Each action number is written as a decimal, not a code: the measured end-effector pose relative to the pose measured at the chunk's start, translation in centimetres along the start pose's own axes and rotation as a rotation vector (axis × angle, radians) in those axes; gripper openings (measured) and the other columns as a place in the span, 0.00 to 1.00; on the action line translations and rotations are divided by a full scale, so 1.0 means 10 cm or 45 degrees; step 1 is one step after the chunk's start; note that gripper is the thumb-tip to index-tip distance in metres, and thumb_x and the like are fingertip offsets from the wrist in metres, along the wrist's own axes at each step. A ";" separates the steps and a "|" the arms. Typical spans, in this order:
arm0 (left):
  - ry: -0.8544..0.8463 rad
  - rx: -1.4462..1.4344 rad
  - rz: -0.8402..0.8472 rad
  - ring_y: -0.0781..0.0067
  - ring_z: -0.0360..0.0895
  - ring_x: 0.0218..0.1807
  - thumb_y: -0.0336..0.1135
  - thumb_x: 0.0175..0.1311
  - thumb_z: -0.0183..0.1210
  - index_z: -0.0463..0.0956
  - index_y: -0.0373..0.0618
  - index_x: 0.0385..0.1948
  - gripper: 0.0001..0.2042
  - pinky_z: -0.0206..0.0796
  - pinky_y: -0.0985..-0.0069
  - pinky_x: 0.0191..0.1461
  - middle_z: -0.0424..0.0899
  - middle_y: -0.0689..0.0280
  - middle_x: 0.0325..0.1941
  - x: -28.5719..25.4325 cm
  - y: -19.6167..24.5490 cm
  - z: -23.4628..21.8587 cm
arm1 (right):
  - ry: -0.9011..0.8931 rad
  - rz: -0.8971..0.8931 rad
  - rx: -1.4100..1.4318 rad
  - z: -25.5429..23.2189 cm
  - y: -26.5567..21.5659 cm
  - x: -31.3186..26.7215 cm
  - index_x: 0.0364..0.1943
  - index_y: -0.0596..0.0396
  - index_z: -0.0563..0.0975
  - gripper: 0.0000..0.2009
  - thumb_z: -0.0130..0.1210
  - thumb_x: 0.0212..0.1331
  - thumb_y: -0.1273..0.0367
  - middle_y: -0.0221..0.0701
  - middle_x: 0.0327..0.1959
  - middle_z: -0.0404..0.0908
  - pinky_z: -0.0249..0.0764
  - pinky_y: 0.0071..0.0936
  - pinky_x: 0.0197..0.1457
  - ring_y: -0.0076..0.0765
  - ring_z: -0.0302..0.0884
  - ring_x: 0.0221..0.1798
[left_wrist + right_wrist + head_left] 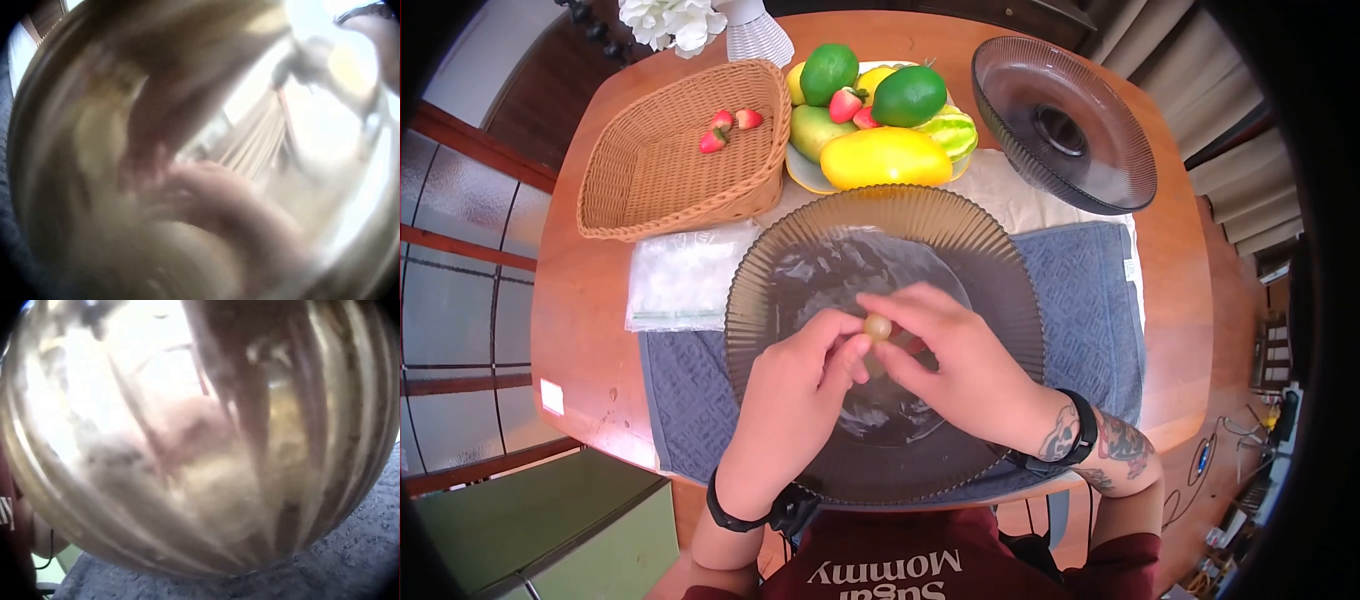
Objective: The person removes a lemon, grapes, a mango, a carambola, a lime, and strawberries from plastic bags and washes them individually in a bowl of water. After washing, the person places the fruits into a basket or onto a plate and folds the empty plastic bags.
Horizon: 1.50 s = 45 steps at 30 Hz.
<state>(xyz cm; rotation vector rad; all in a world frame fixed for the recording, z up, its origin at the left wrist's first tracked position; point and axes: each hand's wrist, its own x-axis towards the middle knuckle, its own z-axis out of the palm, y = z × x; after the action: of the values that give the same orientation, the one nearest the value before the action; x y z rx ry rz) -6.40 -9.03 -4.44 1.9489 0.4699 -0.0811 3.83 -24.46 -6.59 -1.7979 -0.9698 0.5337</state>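
Note:
Over the large ribbed smoky glass bowl [1012,300], a small round pale-green grape [878,327] is pinched between the fingertips of both hands. The left hand [800,365] comes in from the lower left with thumb and forefinger at its near side. From the lower right, the right hand [950,345] has its forefinger above the grape and its thumb below. Clear water [870,260] shines inside the bowl. Both wrist views are filled by the bowl's shiny wall [62,219], blurred with reflections; the ribs [300,487] stand out in the right one, and the grape is out of sight there.
A blue towel [1090,300] lies under the bowl. Behind are a wicker basket [625,180] with several strawberries [713,140], a plate [800,172] heaped with mixed fruit, and another ribbed glass bowl [1120,140]. A clear plastic bag [685,280] lies left.

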 end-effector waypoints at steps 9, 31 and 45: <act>-0.128 -0.560 0.059 0.67 0.82 0.50 0.57 0.78 0.37 0.68 0.39 0.64 0.30 0.72 0.72 0.55 0.83 0.57 0.52 -0.04 0.01 -0.23 | 0.158 -0.027 0.156 -0.19 -0.23 -0.03 0.65 0.54 0.70 0.24 0.57 0.62 0.77 0.32 0.44 0.76 0.76 0.22 0.46 0.25 0.78 0.43; 0.146 -0.275 0.160 0.80 0.77 0.30 0.24 0.67 0.59 0.81 0.42 0.46 0.09 0.71 0.81 0.34 0.83 0.64 0.42 -0.19 -0.02 -0.08 | -0.282 0.195 -0.419 -0.58 -0.41 -0.45 0.45 0.52 0.75 0.11 0.61 0.58 0.71 0.35 0.38 0.78 0.76 0.37 0.43 0.48 0.79 0.41; 0.063 0.017 0.124 0.80 0.75 0.17 0.33 0.72 0.54 0.81 0.44 0.34 0.08 0.64 0.80 0.23 0.76 0.66 0.15 -0.35 0.02 -0.08 | -0.023 -0.015 -0.250 -0.82 -0.61 0.51 0.38 0.58 0.77 0.06 0.61 0.60 0.71 0.34 0.31 0.83 0.76 0.30 0.39 0.38 0.81 0.34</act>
<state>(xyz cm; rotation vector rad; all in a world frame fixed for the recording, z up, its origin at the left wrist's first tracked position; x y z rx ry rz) -9.67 -9.39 -3.01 1.9870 0.4071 0.0261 10.42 -23.65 2.72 -1.9629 -1.0757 0.4613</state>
